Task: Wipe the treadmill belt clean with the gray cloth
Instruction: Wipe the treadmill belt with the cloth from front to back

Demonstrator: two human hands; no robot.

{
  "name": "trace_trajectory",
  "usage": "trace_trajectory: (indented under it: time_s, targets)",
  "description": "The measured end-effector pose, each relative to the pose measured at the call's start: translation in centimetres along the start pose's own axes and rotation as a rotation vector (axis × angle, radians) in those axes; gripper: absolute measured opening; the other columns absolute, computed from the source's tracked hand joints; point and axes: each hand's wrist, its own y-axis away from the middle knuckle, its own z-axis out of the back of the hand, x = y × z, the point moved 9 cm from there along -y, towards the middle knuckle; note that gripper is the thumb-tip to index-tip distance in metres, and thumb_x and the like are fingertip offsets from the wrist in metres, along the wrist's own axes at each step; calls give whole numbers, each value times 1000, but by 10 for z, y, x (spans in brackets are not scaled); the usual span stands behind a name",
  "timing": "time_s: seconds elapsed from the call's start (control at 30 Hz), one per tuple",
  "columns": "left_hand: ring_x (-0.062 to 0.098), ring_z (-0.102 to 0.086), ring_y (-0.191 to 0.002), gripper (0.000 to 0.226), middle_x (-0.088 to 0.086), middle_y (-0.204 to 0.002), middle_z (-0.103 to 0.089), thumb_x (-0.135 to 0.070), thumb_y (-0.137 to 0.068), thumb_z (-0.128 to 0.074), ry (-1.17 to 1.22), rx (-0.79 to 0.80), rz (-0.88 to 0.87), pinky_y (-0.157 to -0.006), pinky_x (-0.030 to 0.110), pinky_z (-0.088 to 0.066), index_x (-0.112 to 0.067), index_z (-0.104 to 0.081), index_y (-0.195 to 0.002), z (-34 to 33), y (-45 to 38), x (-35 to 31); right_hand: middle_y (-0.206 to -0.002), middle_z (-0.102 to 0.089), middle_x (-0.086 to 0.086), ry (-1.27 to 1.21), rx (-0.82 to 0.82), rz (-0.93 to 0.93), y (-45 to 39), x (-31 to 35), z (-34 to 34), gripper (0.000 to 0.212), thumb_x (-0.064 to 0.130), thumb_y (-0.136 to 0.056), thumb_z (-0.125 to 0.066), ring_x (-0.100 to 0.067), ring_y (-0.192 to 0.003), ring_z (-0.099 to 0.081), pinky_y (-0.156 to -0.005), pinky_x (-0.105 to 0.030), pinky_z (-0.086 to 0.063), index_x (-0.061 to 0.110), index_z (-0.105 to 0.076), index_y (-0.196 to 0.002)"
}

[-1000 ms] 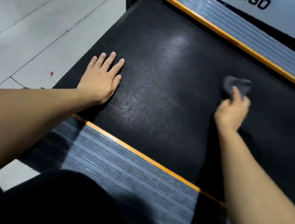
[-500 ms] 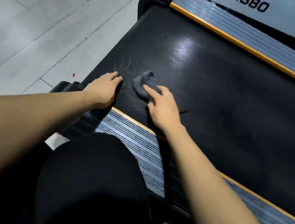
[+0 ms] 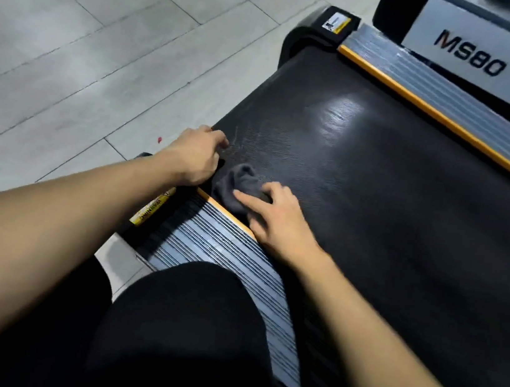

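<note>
Gray cloth (image 3: 235,184) swept across to near-left corner of treadmill belt (image 3: 378,194); right hand (image 3: 279,219) presses it, fingers flat; left hand (image 3: 196,155) braces (loosely bent, empty); pass likely ending

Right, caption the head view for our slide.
Right hand presses cloth on belt near its corner; left hand rests beside it.

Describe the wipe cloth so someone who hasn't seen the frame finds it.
Start at the black textured treadmill belt and follow it to its near-left corner, beside the orange-edged ribbed gray side rail. There, between the left hand and the right hand pressing it, lies a small crumpled dark gray cloth. It is the only soft, wrinkled thing on the belt.
</note>
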Motion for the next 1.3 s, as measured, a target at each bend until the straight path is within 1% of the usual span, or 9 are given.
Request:
trace_trajectory:
  time_s: [0.13,0.33,0.4,0.53,0.6,0.7,0.93,1.1,1.3]
  targets:
    - [37,-49,-131,42,15,-143,-49,-14,-100,-41,23,-1,78,-113,49,-40,-21,-55,-139,7,-2,28,-109,-54,-12,154,63,227,-47,-44,5,43,30,-94,-57,-32,-90,-51,-82,-41,-45,40,-56,-136]
    - [36,-48,-130,43,14,-139,-51,-10,-99,-39,65,20,141,-115,43,-37,-19,-57,-137,-2,2,50,-130,-48,-16,120,-263,-657,-126,-152,37,43,25,-92,-53,-41,-111,-48,-100,-46,-39,36,-58,-134]
    - [37,-47,-130,45,15,-139,-51,-9,-98,-38,82,10,161,-114,43,-38,-17,-57,-137,-2,1,51,-126,-49,-16,39,-257,-558,-133,-113,20,44,21,-87,-55,-40,-108,-48,-99,-47,-40,35,-62,-129]
    - [45,-47,-123,36,23,-131,-51,-15,-97,-41,16,-111,228,-105,51,-42,-4,-55,-128,13,-1,55,-117,-52,-13,6,1,86,-120,18,-34,48,24,-84,-54,-35,-100,-48,-88,-45,-43,36,-61,-129]
    - [47,-45,-121,33,25,-130,-49,-17,-98,-43,-38,-122,272,-102,53,-42,-1,-53,-126,14,3,57,-117,-52,-11,54,57,200,-126,26,-33,47,29,-87,-53,-33,-99,-48,-86,-44,-42,37,-58,-133]
    - [44,-45,-123,37,21,-134,-48,-21,-99,-44,-89,-86,187,-103,53,-42,-6,-49,-132,12,1,42,-115,-56,-12,184,-12,154,-155,-8,-21,45,31,-86,-56,-35,-97,-53,-82,-44,-43,39,-60,-130]
    - [39,-47,-123,34,16,-132,-51,-21,-97,-42,-67,-50,28,-106,53,-41,-13,-51,-130,16,-35,27,-130,-48,-17,290,-154,-436,-220,-141,26,42,28,-93,-55,-41,-113,-48,-98,-48,-41,37,-54,-134]
    - [39,-48,-121,34,16,-128,-53,-16,-95,-43,67,-3,48,-107,48,-40,-12,-54,-127,6,-44,41,-118,-51,-15,247,-183,-433,-177,-86,14,45,31,-81,-59,-37,-102,-49,-86,-45,-42,33,-59,-126]
    - [37,-47,-123,35,16,-132,-53,-20,-98,-44,128,115,145,-103,45,-41,-12,-51,-132,25,1,43,-113,-51,-10,44,104,-297,-113,3,-6,47,28,-81,-65,-32,-100,-48,-86,-46,-44,34,-60,-127]
